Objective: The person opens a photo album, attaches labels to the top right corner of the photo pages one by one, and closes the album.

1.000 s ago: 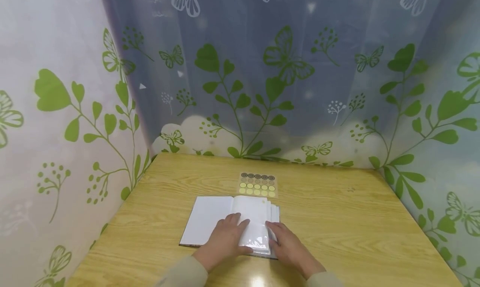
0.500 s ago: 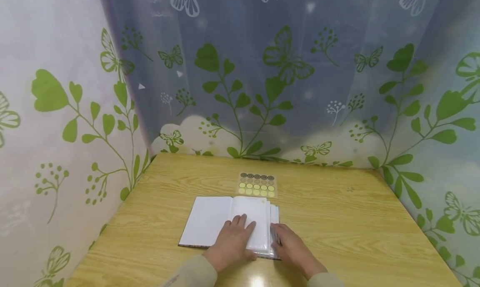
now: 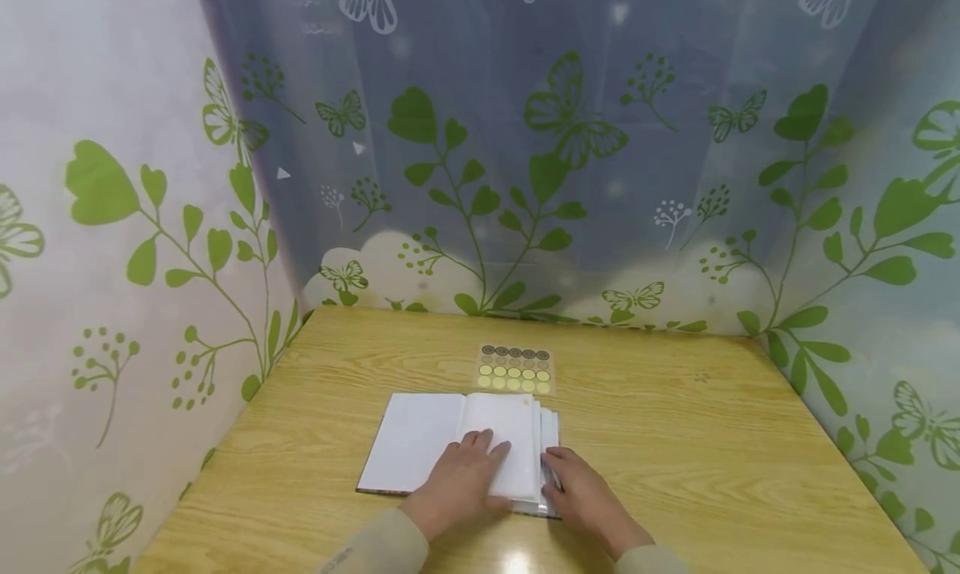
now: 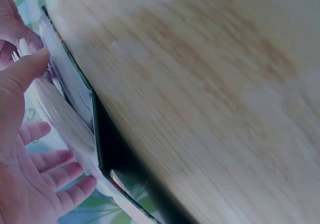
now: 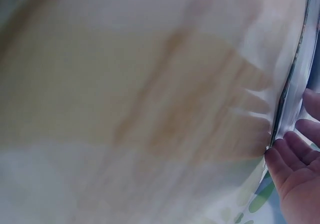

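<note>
An open photo album (image 3: 423, 432) with blank white pages and clear plastic sleeves lies on the table, its dark cover showing along the edges. My left hand (image 3: 457, 486) rests on the right-hand pages with its fingers spread, the thumb near their lower edge. In the left wrist view, the left hand's fingers (image 4: 60, 176) extend over the thick stack of pages (image 4: 62, 116). At the album's right edge, my right hand (image 3: 588, 495) grips the border, thumb and fingertips at the lower sleeves. The right wrist view shows its fingers (image 5: 287, 156) right against the cover's edge.
Behind the album lies a clear sheet of round stickers (image 3: 514, 370) in dark, tan and yellow rows. The wood-grain table (image 3: 675, 424) meets curtains (image 3: 480, 141) printed with butterflies and leaves at the back and both sides.
My left hand has shifted right across the pages and then settled, the glossy sleeve under it now lying flatter. The right hand has moved slightly right along the album's edge.
</note>
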Tool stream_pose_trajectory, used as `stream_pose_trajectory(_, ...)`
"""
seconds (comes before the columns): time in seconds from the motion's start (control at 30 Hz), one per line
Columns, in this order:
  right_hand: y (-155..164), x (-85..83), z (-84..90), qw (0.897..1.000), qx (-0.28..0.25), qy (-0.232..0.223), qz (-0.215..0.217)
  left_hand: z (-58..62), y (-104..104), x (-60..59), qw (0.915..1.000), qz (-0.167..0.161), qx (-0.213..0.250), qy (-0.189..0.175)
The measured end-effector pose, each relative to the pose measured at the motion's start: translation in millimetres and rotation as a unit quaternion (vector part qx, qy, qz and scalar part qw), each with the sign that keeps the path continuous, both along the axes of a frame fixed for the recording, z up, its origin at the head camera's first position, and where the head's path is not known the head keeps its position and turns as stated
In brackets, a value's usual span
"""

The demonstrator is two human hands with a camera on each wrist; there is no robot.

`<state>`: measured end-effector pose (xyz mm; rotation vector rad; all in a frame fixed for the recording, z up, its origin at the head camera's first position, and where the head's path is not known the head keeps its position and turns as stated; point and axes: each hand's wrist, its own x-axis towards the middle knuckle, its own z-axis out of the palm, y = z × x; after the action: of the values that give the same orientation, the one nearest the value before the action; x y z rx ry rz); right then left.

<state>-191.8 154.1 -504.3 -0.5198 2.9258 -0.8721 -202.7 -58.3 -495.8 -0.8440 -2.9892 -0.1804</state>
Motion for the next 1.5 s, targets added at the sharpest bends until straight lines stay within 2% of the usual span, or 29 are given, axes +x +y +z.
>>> stream_pose_trajectory(0.4, -0.9, 0.8, 0.6, 1.0, -0.001, 0.01, -0.002, 5.9, -12.0, -1.3, 0.9981, -0.016, 0.058, 0.008)
stream_pose_trajectory(0.53, -3.2, 2.0, 0.5, 1.0, -0.007, 0.029, -0.001, 6.8, -13.1, -1.2, 0.9976, -0.024, 0.06, 0.025)
stream_pose_trajectory(0.67, -6.1, 1.8, -1.8, 0.998, -0.008, 0.062, 0.015, 7.1, -14.8, -1.4, 0.9957, -0.033, 0.063, 0.059)
stream_pose_trajectory(0.8, -7.2, 0.8, -3.7, 0.996, -0.004, 0.077, 0.034, 9.2, -16.9, 0.3, 0.9923, -0.021, 0.098, 0.074)
stream_pose_trajectory(0.97, -6.3, -0.3, -4.2, 0.996, -0.001, 0.077, 0.055, 14.2, -18.7, 2.2, 0.9863, 0.015, 0.155, 0.055)
stream_pose_trajectory(1.1, -5.8, -1.6, -4.2, 0.996, 0.002, 0.07, 0.063, 17.9, -19.9, 2.6, 0.9775, 0.042, 0.197, 0.063)
stream_pose_trajectory(1.33, -7.2, -1.4, -1.6, 0.997, 0.008, 0.05, 0.066, 32.7, -26.9, 5.7, 0.9476, 0.084, 0.298, 0.078)
stream_pose_trajectory(1.5, -8.0, -1.9, -0.2, 0.997, 0.019, 0.04, 0.065, 38.0, -40.8, 7.0, 0.9304, 0.106, 0.347, 0.055)
